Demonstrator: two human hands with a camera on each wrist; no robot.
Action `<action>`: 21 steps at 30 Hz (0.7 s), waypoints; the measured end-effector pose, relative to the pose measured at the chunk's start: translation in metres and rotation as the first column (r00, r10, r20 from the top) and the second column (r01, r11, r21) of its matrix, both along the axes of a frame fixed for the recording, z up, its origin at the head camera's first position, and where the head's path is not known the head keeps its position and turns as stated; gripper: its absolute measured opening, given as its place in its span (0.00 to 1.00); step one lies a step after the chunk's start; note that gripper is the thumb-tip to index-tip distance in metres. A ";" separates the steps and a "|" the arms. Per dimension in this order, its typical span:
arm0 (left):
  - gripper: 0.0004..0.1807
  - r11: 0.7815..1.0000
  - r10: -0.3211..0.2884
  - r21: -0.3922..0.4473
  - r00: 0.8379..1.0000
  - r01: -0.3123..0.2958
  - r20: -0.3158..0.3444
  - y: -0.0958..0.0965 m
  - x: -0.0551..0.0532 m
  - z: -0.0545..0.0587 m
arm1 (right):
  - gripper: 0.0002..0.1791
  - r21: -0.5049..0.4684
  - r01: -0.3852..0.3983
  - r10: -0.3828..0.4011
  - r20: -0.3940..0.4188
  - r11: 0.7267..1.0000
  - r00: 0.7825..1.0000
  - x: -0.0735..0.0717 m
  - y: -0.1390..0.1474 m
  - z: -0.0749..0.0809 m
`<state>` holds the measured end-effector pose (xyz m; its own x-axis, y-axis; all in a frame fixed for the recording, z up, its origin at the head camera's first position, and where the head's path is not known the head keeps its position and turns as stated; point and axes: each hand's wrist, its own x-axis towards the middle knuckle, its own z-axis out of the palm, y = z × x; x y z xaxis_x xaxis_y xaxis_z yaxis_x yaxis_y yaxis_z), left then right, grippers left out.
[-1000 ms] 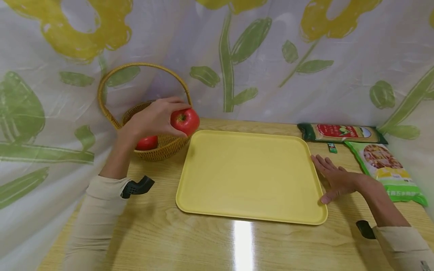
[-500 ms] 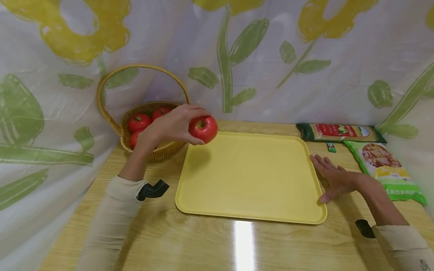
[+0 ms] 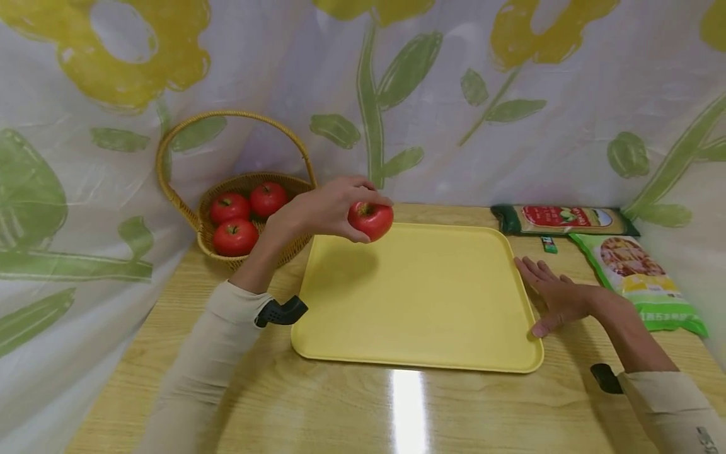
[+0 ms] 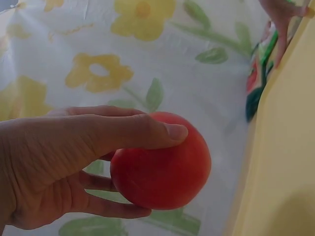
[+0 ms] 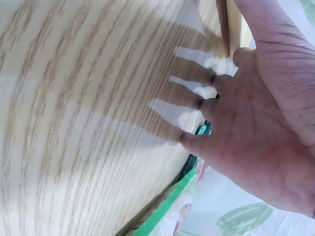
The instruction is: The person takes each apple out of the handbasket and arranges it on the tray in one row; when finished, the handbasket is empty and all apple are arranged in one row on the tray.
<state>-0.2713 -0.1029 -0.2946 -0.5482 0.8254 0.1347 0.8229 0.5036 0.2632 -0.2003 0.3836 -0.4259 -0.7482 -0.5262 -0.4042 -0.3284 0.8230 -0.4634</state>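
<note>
My left hand (image 3: 334,205) grips a red apple (image 3: 371,221) between thumb and fingers, above the back left part of a yellow tray (image 3: 431,296). The left wrist view shows the thumb lying across the near side of the apple (image 4: 162,167), with other fingers behind and under it. At the tray's right edge my right hand (image 3: 558,296) is spread, its thumb and fingertips right at the rim. In the right wrist view the palm of that hand (image 5: 275,123) shows, holding nothing. A wicker basket (image 3: 295,249) with three red apples (image 3: 235,237) stands left of the tray.
Behind my right hand lies a green-ended packet (image 3: 567,220), with a tiny green packet (image 3: 549,244) in front of it. A green and white food bag (image 3: 641,277) is at the far right. A flowered curtain (image 3: 272,75) closes off the back and the left side.
My left hand has carried the apple rightward, away from the basket and out over the tray. The apples in the basket have come into full view. My right hand stays at the tray's edge.
</note>
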 end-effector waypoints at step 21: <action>0.34 0.993 -0.085 -0.076 0.996 0.086 0.021 0.093 -0.003 -0.016 | 0.86 -0.019 0.038 -0.038 0.002 0.999 0.999 -0.010 0.015 -0.024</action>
